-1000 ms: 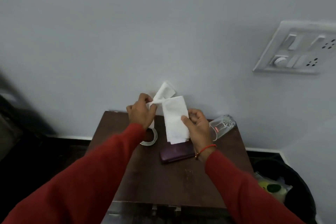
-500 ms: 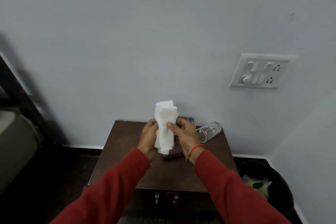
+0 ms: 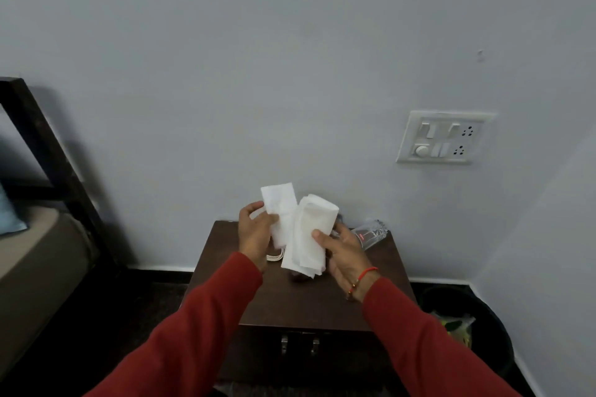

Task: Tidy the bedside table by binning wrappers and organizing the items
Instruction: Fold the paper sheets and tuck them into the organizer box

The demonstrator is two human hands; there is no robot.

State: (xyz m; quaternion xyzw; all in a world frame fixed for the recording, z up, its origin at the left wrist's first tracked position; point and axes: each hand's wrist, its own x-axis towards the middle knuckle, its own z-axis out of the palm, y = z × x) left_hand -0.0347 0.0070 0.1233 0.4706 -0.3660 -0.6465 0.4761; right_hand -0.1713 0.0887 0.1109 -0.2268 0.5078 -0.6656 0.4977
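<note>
I hold a white, soft paper tissue (image 3: 303, 232) in both hands above the dark brown wooden bedside table (image 3: 300, 303): my left hand (image 3: 256, 235) pinches its upper flap between thumb and fingers (image 3: 248, 213), and my right hand (image 3: 346, 251) has its thumb clamped on the thicker folded bundle, fingers curled behind it. The step in hand looks like folding or bunching this tissue. To do it well, I judge I should bring the loose flap onto the bundle, keep both pinches firm so no layer slips, and press it flat before deciding where it goes. A clear glass tumbler (image 3: 369, 234) lies on its side near the table's back right edge, and a white coiled cable (image 3: 274, 257) peeks out below my left hand. The black round bin (image 3: 496, 329) stands on the floor just right of the table, already holding yellow-green wrappers (image 3: 456, 327).
</note>
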